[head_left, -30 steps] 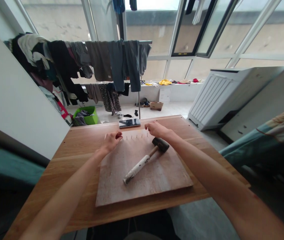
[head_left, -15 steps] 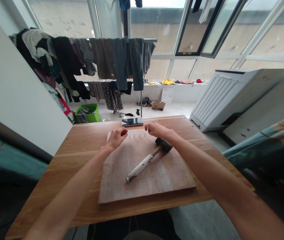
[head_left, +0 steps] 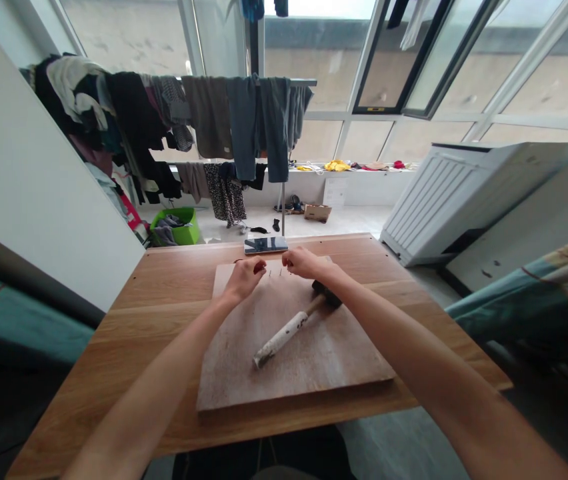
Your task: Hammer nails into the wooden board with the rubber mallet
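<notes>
At the far edge of the wooden board (head_left: 244, 373), my left hand (head_left: 248, 277) is closed with its fingertips pinched, just left of a short row of upright nails (head_left: 280, 272). Facing it from the other side of the row, my right hand (head_left: 305, 262) is closed in a pinch too. Whatever lies between the fingers of either hand is too small or hidden to make out. Two nails show in the gap between the hands. A hammer (head_left: 284, 338) with a white-wrapped handle lies slantwise on the board, its dark head partly behind my right forearm.
The board rests on a wooden table (head_left: 149, 320). A phone (head_left: 265, 245) lies just past the board. Beyond the table stand a rack of hanging clothes (head_left: 244, 120), a green basket (head_left: 189, 230) and a white ribbed appliance (head_left: 434, 193) at right.
My hands have moved toward each other along the nail row. The outer nails, visible before, are now covered by my fingers. The hammer still lies on the board.
</notes>
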`<state>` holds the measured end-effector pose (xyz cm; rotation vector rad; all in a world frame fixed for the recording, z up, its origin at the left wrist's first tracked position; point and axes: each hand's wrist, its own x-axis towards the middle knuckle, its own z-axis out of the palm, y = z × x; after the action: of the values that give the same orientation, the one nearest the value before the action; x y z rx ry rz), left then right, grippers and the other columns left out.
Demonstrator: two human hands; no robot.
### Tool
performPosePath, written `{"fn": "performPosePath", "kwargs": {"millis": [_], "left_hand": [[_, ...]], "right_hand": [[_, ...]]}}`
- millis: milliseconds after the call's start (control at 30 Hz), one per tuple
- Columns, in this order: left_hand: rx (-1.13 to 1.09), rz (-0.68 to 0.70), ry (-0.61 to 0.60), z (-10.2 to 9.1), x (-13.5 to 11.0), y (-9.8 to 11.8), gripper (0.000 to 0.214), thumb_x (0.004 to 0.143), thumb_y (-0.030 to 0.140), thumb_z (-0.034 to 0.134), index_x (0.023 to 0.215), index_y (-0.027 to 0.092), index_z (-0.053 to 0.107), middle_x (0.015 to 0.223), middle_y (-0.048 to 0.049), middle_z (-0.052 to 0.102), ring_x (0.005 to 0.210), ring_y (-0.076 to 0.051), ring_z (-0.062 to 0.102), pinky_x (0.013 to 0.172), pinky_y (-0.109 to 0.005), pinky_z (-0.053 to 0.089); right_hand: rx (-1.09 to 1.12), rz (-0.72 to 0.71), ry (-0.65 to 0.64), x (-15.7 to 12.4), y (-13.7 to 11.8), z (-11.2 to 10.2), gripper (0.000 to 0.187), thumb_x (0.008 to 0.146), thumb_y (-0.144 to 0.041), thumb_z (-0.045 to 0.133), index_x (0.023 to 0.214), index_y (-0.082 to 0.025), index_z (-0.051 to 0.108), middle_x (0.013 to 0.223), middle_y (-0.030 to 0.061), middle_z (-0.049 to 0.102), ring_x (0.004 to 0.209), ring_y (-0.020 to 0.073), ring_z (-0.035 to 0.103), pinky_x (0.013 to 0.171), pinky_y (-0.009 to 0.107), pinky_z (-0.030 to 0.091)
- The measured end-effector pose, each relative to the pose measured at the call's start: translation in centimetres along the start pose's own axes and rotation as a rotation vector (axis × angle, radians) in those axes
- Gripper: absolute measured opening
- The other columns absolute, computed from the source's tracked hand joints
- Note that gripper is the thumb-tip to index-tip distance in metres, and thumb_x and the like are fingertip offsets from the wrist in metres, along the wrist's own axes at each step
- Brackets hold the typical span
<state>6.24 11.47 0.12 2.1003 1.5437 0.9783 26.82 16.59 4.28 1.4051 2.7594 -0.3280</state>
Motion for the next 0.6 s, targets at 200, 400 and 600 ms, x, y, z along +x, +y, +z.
{"fn": "performPosePath", "kwargs": {"millis": [200, 400, 600], "left_hand": [[0.010, 0.006, -0.012, 1.4, 0.5, 0.0, 0.013, 0.078, 0.009, 0.063, 0.083, 0.018, 0.072, 0.077, -0.0027, 0.075, 0.074, -0.019, 0.070, 0.074, -0.028, 0.054], [-0.017, 0.031, -0.021, 1.9, 0.8, 0.7, 0.016, 0.077, 0.005, 0.062, 0.082, 0.016, 0.073, 0.078, -0.0035, 0.075, 0.073, -0.018, 0.069, 0.074, -0.028, 0.052], [-0.101, 0.031, -0.042, 0.7, 0.3, 1.4, 0.023, 0.080, 0.008, 0.065, 0.101, 0.015, 0.071, 0.078, -0.0024, 0.075, 0.068, -0.015, 0.069, 0.068, -0.024, 0.052]], "right_hand": [[0.004, -0.020, -0.044, 0.1, -1.9, -0.2, 0.033, 0.098, -0.036, 0.062, 0.125, -0.019, 0.061, 0.127, 0.0092, 0.063, 0.106, 0.0228, 0.065, 0.089, 0.044, 0.057], [0.015, -0.042, -0.063, 0.0, -3.1, 0.0, 0.035, 0.097, -0.036, 0.063, 0.127, -0.018, 0.060, 0.128, 0.0097, 0.062, 0.107, 0.0238, 0.065, 0.090, 0.044, 0.057], [0.068, -0.083, -0.055, -0.6, -2.6, -0.7, 0.034, 0.097, -0.036, 0.062, 0.126, -0.018, 0.061, 0.128, 0.0092, 0.063, 0.106, 0.0234, 0.065, 0.089, 0.044, 0.057]]}}
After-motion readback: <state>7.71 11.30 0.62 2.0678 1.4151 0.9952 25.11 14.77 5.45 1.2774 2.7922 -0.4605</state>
